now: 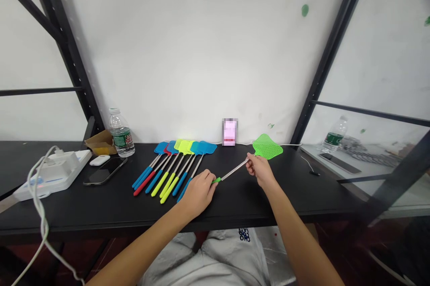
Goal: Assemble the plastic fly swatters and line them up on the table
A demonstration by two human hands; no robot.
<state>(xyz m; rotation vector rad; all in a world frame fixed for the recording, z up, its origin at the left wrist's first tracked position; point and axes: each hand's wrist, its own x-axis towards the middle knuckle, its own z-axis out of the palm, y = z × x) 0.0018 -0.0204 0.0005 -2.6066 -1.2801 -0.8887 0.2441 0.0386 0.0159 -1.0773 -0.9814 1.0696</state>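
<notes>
A green fly swatter [268, 147] with a metal rod is held above the black table between both hands. My left hand [199, 191] is closed round its green handle, most of which is hidden by the fingers. My right hand [259, 169] pinches the upper end of the rod, just below the perforated green head. The head points away to the right, near the wall. Left of my left hand, several more fly swatters [172, 172] in blue, red and yellow lie side by side, heads toward the wall and handles toward me.
A water bottle [121, 133] stands at the left by a small cardboard box [101, 143]. Before them lie a phone [105, 171], a white case [100, 160] and a white power strip [60, 171] with cables. A pixelated upright phone-like item [230, 132] leans on the wall. Black metal posts [331, 53] flank the table.
</notes>
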